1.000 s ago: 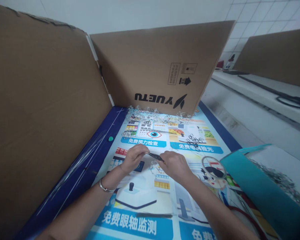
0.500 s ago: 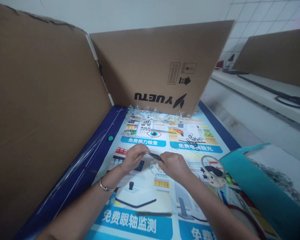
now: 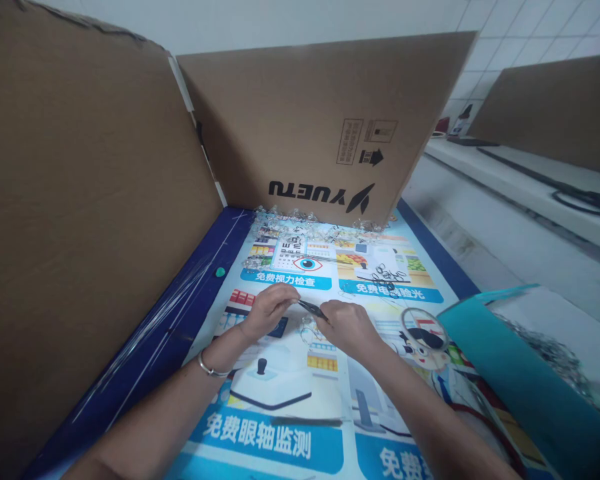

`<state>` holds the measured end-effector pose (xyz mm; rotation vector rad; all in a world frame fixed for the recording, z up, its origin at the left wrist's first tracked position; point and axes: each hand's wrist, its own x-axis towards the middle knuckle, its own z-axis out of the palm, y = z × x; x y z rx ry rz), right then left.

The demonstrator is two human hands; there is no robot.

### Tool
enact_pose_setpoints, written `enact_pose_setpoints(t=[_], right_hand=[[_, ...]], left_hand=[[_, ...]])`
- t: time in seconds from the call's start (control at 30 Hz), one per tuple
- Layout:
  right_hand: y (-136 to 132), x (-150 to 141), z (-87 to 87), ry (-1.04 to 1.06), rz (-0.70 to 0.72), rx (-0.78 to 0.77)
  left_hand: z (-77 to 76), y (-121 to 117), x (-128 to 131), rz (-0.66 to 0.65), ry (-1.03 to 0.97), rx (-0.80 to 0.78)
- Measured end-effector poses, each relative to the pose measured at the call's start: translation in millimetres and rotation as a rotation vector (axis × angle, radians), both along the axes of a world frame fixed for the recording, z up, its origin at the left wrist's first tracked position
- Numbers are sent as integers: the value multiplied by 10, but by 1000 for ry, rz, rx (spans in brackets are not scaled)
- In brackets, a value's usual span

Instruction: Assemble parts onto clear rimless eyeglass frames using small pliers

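My right hand [image 3: 350, 328] is closed around a pair of dark pliers [image 3: 311, 309], whose jaws point left. At their tip, the thumb and fingers of my left hand [image 3: 270, 312] are pinched together. What the left fingers hold is too small to make out. Beneath the pliers, a thin, clear looped piece [image 3: 310, 331] lies on the printed sheet [image 3: 325, 393]. Beyond my hands is a small heap of black loops [image 3: 387, 277].
Cardboard panels stand at the left [image 3: 90, 200] and back [image 3: 300, 127]. Clear beaded pieces [image 3: 300, 223] line the back panel's foot. Thin wires [image 3: 155, 313] lie along the blue left edge. At right, a teal box [image 3: 525, 360] holds tangled wire-like pieces [image 3: 555, 350].
Both hands keep nearly the same pose, with the pliers' tip still at my left fingers. The whole view has shifted slightly.
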<state>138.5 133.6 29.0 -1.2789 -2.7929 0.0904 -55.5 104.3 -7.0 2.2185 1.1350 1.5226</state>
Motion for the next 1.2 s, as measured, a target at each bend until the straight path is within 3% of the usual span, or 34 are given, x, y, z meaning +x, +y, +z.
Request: enact_pose_setpoints(t=[0.87, 1.2], right_hand=[[82, -36, -96, 17, -35, -58], [194, 18, -139, 222, -46, -189]], left_hand=[[-29, 19, -28, 48, -69, -109], [-14, 38, -44, 253, -362, -309]])
